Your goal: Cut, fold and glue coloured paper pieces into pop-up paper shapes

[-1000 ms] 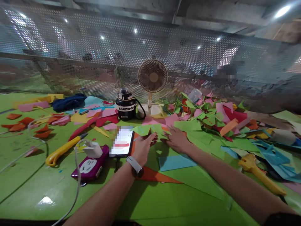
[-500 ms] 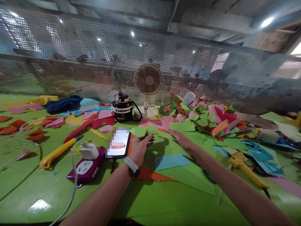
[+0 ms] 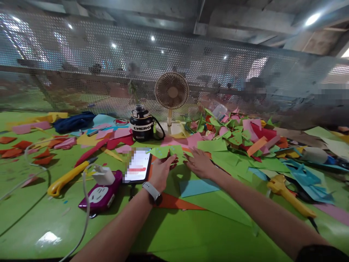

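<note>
My left hand (image 3: 161, 169), with a watch on its wrist, is beside the phone (image 3: 137, 165). Its fingers are curled in at the near edge of a small green paper piece (image 3: 163, 151) with bluish marks. That hand appears to pinch the piece, though the fingertips are partly hidden. To its right, my right hand (image 3: 200, 163) lies palm down with the fingers apart, over green paper. Just in front of both hands lies a blue paper rectangle (image 3: 199, 188). An orange paper sheet (image 3: 180, 202) shows beneath green paper near my left wrist.
A black bottle (image 3: 141, 125) and a small fan (image 3: 171, 91) stand at the back. Cut paper scraps (image 3: 234, 134) heap at right rear. A yellow-handled tool (image 3: 68, 178), a purple power strip (image 3: 100, 193) and a white cable lie left; a yellow glue gun (image 3: 290, 196) lies right.
My right hand has turned from edge-on to palm down and come slightly left and nearer, with its fingers spreading. The left hand has hardly moved.
</note>
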`<state>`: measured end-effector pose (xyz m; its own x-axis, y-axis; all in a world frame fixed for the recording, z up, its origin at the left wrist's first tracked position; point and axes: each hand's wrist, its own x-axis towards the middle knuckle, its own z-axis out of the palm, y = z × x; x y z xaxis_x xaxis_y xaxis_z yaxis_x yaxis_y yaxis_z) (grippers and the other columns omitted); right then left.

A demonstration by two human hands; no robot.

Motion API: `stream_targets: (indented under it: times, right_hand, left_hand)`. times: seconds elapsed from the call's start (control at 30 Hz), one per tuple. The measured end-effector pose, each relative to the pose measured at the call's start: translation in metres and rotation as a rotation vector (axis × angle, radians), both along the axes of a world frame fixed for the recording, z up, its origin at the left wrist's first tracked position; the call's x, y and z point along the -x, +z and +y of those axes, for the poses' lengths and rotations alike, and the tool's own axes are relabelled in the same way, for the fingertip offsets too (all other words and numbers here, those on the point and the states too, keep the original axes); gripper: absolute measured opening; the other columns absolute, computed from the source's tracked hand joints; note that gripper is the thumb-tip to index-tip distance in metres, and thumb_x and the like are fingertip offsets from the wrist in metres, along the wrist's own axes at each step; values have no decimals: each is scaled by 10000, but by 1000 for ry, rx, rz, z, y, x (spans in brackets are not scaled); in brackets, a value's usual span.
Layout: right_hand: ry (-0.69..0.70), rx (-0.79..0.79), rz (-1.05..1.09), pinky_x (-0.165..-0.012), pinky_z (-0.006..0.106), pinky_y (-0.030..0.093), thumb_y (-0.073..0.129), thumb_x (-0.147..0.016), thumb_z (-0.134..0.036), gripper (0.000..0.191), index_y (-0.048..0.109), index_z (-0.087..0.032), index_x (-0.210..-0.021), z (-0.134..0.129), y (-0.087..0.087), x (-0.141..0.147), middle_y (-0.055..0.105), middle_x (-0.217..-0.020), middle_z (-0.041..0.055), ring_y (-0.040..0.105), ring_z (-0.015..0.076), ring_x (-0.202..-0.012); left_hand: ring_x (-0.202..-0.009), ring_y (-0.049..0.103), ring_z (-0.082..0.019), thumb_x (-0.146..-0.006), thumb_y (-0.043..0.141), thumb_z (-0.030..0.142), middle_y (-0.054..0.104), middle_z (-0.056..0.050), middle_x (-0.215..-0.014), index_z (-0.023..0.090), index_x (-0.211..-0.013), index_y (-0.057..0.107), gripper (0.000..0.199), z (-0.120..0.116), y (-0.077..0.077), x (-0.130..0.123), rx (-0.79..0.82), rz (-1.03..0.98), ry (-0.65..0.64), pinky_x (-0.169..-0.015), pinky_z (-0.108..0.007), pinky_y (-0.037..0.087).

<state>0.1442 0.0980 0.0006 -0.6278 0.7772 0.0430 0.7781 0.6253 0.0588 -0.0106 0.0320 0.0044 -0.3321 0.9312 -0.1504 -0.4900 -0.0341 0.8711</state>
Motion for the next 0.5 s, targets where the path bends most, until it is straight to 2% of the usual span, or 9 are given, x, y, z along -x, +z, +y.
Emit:
stream_targets:
  times: [0.13,0.3,0.5]
  right_hand:
    - [17,14,-30,-1073,483,261,353,-937,-353,436,557,-175,-1278,0,0,4,483,-1373,153,326,294,-1339]
    - [-52,209,256,-1105,480,220,367,-924,-352,419,599,-195,-1235,6,4,-1,429,-1431,94,286,273,-1365]
    - [-101,339,445,-1057,360,347,281,-926,-271,469,504,-190,-1331,5,23,-23,485,-1389,54,448,179,-1273]
  left_hand:
    - [-592,604,-120,-483,804,277,685,-43,-661,131,-650,666,261,0,0,-1,-6,-7,-6,-561,-220,448]
    - [-586,600,-114,-474,807,283,675,-33,-636,126,-647,672,269,1,-3,0,-2,-10,2,-563,-216,451]
    - [-583,603,-120,-461,814,291,678,-52,-630,113,-638,681,284,2,-2,1,11,3,6,-557,-219,460]
